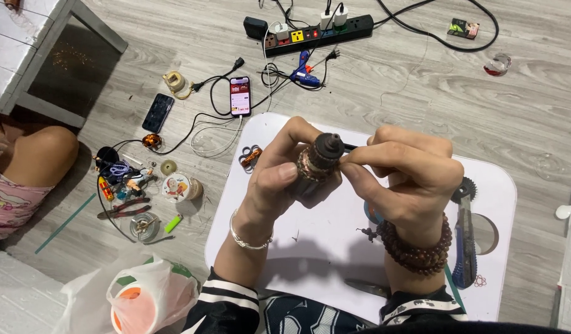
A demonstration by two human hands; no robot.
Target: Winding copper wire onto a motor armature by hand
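Observation:
My left hand [279, 173] grips a small motor armature [317, 159] with copper windings and a dark round cap, holding it upright over a white lap table [335, 235]. My right hand [409, 176] pinches the armature's right side with thumb and fingertips, and a thin dark tool tip shows behind the fingers. A silver bangle circles the left wrist; brown bead bracelets wrap the right wrist.
On the table lie a blue utility knife [463, 241], a small copper coil [251, 157] and scissors [367, 287]. On the floor: power strip [316, 32], blue glue gun [304, 71], two phones [240, 96], pliers and parts [128, 185], plastic bag [143, 297]. Another person's knee [41, 158] is at left.

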